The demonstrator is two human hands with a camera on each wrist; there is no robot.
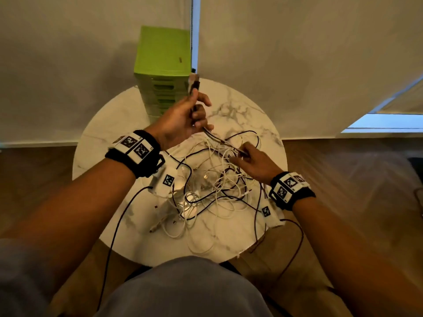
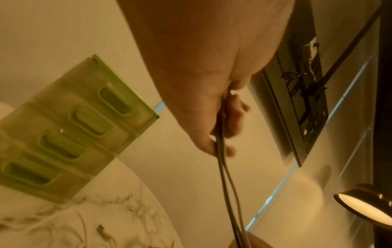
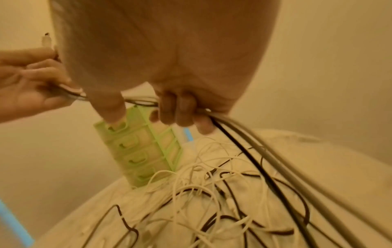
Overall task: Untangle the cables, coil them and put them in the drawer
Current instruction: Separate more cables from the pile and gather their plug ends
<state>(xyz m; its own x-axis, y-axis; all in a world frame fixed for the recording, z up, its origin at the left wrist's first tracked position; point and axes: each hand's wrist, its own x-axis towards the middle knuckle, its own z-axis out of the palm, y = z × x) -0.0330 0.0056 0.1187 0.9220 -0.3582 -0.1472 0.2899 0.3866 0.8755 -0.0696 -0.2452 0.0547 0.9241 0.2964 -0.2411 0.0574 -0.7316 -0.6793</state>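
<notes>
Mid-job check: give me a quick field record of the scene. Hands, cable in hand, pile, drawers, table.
left hand: raised above the table, grips doubled grey cable, plugs sticking up past the fingers
right hand: lower, over the pile, grips the same grey cable
grey cable: runs between both hands, off the table
cable pile: white and dark cables, tangled
drawer unit: green, far edge of table, drawers closed
table: round, marble pattern
coiled so far: none visible
</notes>
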